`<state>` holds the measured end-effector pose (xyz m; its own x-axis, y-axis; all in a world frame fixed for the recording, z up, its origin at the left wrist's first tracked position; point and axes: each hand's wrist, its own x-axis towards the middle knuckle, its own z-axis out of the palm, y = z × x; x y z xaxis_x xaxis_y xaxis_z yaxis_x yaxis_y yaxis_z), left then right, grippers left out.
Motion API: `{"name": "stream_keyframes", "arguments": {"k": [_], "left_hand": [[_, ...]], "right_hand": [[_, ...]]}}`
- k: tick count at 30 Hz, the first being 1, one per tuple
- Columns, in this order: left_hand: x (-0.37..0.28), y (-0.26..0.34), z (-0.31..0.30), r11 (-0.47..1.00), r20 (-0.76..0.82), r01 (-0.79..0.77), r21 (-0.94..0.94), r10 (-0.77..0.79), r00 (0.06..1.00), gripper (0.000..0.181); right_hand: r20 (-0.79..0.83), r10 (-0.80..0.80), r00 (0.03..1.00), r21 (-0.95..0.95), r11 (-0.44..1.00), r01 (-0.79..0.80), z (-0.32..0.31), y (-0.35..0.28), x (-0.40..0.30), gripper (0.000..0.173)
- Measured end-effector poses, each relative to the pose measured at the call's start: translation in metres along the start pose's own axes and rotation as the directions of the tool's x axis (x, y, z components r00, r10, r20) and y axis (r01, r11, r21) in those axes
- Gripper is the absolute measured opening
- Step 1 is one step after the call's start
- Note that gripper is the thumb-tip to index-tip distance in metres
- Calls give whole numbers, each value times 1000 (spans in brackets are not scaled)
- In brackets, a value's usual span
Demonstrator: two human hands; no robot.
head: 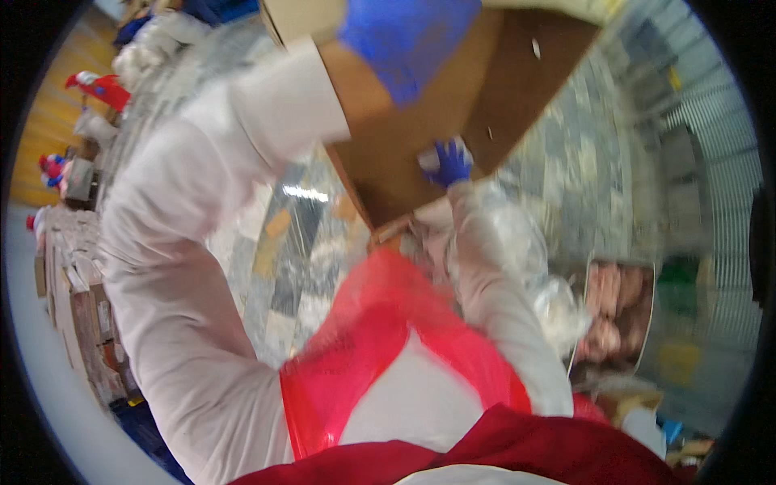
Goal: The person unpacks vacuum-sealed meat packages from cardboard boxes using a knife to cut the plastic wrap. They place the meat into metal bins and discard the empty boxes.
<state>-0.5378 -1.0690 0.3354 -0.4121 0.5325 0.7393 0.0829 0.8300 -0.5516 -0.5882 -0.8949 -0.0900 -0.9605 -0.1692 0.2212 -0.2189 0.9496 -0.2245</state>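
Note:
A large brown panel or open box [424, 151], its material unclear, stands tilted in the upper middle, with small white marks on it. My right hand [451, 163], in a blue glove, lies near its lower edge with fingers spread over a white pad or cloth [430, 160]. Whether it grips the pad cannot be told. Close to the camera at the top, my left hand [412, 42] in a blue glove is large, blurred and cut off by the frame. It overlaps the upper part of the panel; its fingers and any hold are hidden. A pink-red plastic apron [339, 364] covers my front.
Clear plastic bags [561, 309] lie right of my right forearm, beside a bin [618, 315] with pinkish-brown contents. Stacked boxes [79, 315] line the left side. White bundles [160, 45] and red items [109, 91] are at upper left. The floor [291, 242] is patterned tile.

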Motion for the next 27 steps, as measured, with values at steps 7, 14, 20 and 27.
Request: {"name": "stream_keyframes", "arguments": {"k": [7,14,20,27], "left_hand": [[9,-62,8,972,255,160,-171,-113,960,41],[-51,-168,55,967,356,209,-142,-147,923,32],[-71,-188,45,840,275,262,-476,-141,951,43],[-78,-169,-3,966,282,224,-128,-181,942,39]], "right_hand": [[62,-95,994,627,778,36,90,34,8,31],[45,21,999,132,991,-26,-30,112,-195,53],[594,142,792,160,944,-289,-112,124,-112,105],[-576,190,795,707,604,369,-370,-82,63,92]]}}
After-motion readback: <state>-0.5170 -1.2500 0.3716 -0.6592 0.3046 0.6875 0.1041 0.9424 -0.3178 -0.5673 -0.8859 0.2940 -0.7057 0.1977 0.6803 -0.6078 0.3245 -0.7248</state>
